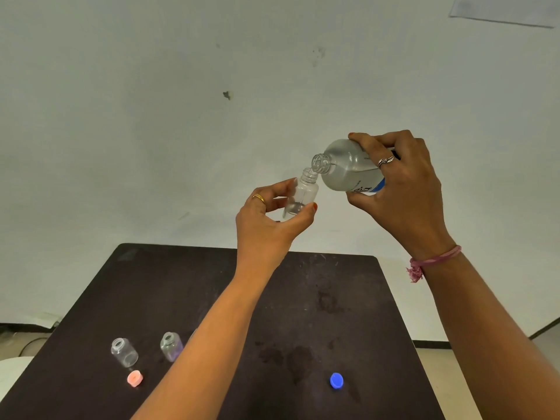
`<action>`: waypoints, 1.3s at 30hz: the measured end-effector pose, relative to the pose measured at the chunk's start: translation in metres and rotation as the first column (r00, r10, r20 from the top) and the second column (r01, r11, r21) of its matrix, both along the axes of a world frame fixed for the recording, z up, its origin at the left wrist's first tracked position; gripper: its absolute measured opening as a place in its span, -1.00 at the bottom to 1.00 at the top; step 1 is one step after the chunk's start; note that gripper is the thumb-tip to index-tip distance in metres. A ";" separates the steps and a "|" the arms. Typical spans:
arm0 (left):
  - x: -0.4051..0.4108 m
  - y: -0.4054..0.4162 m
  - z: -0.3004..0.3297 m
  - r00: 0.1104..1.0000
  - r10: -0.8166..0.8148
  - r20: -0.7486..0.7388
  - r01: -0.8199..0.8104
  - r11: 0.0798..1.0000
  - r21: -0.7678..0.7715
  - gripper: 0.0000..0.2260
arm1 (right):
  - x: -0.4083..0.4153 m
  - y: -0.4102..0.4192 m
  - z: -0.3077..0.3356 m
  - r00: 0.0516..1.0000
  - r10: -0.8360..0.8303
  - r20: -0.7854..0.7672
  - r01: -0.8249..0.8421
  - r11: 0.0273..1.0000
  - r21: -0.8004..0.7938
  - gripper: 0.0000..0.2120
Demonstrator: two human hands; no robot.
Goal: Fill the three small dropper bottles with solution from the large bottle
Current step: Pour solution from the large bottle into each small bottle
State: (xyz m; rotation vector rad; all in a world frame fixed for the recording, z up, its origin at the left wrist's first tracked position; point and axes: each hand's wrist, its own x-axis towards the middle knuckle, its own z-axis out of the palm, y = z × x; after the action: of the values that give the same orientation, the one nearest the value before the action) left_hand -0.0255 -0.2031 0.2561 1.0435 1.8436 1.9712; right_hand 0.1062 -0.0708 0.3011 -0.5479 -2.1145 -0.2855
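A small dropper bottle (pixel 301 197) is gripped in the left hand (pixel 272 219) above the table (pixel 303 298) while the large bottle (pixel 348 168), clasped in the right hand (pixel 400 189), is tipped onto its neck; filling is judged underway, steady alignment being needed next.

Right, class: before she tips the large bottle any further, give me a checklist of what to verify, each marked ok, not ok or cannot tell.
1. Large clear plastic bottle uncapped, gripped by right hand: ok.
2. Its mouth over the neck of the small clear dropper bottle: ok.
3. Left hand fingers hold the small bottle firmly: ok.
4. Liquid level in the small bottle: cannot tell.
5. Two other small clear bottles uncapped, upright on the dark table: ok.
6. Pink cap and blue cap within reach: ok.
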 end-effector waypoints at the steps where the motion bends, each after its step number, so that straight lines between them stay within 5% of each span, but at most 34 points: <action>1: 0.000 0.000 0.000 1.000 -0.001 -0.001 0.001 1.000 0.002 -0.65 | 0.000 0.000 0.000 1.000 -0.001 0.000 0.001 1.000 0.002 -0.30; 39: -0.001 0.000 0.000 1.000 0.000 0.013 -0.001 1.000 0.019 -0.64 | -0.002 0.000 0.000 1.000 0.015 0.010 -0.015 1.000 -0.007 -0.30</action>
State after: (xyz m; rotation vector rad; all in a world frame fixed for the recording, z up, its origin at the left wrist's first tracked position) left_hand -0.0265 -0.2034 0.2557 1.0336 1.8224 1.9944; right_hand 0.1043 -0.0709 0.3015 -0.5352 -2.1297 -0.2728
